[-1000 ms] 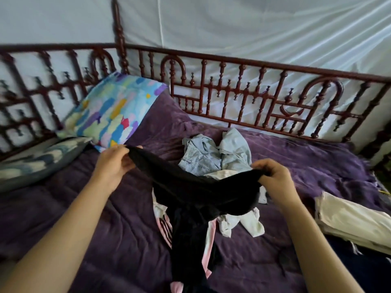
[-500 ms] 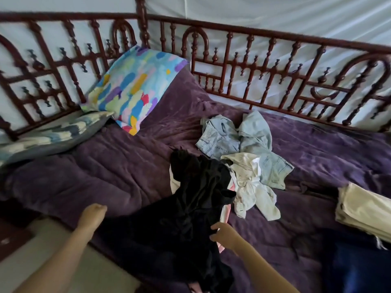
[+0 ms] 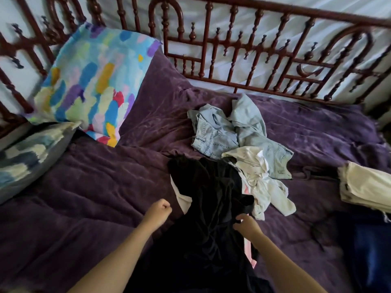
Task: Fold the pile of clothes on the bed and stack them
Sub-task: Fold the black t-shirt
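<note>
Although a folded cream cloth stack [image 3: 364, 187] lies at the right of the purple-covered bed [image 3: 95, 197], the crumpled black garment [image 3: 211, 208] lies unfolded at its front, right hand [image 3: 246, 226] pinching its edge, left hand [image 3: 158, 211] with fingers curled emptily beside it, while pale blue denim [image 3: 220, 134] and white clothes [image 3: 257, 172] wait behind

Black garment [image 3: 211, 208]: a second ago stretched in the air between both hands, above the pile of clothes [image 3: 243, 144]. Now down, crumpled on the purple cover [image 3: 95, 197], its far end overlapping the pile's near edge. Left hand [image 3: 158, 210]: let go of its end, dropped low and left, since come back in; fist curled just beside the garment's left edge. Right hand [image 3: 246, 226]: lowered with the cloth, pinches its right edge.
</note>
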A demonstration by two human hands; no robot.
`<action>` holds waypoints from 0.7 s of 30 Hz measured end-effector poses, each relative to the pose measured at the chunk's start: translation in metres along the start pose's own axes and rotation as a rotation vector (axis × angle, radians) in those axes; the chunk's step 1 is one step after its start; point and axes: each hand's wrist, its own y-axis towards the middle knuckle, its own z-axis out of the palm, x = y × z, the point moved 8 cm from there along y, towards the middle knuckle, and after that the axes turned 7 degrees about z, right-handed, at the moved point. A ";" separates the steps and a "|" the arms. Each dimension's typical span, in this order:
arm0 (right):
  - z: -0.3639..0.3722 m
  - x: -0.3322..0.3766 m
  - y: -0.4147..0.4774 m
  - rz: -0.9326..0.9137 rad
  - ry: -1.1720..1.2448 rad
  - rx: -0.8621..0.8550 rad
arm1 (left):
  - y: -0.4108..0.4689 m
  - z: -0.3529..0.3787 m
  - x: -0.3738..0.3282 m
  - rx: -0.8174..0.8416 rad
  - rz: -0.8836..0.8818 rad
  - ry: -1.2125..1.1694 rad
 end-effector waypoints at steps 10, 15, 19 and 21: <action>-0.017 0.008 0.033 0.062 0.013 -0.100 | 0.072 0.059 -0.058 0.315 0.196 0.216; -0.019 0.017 0.076 0.027 -0.085 -0.115 | 0.101 0.091 -0.092 0.389 0.395 0.538; -0.004 0.004 0.096 0.062 -0.013 -0.080 | 0.116 0.124 -0.089 0.573 0.446 0.913; 0.007 -0.010 0.099 0.106 -0.010 -0.027 | 0.121 0.137 -0.078 0.656 0.415 1.040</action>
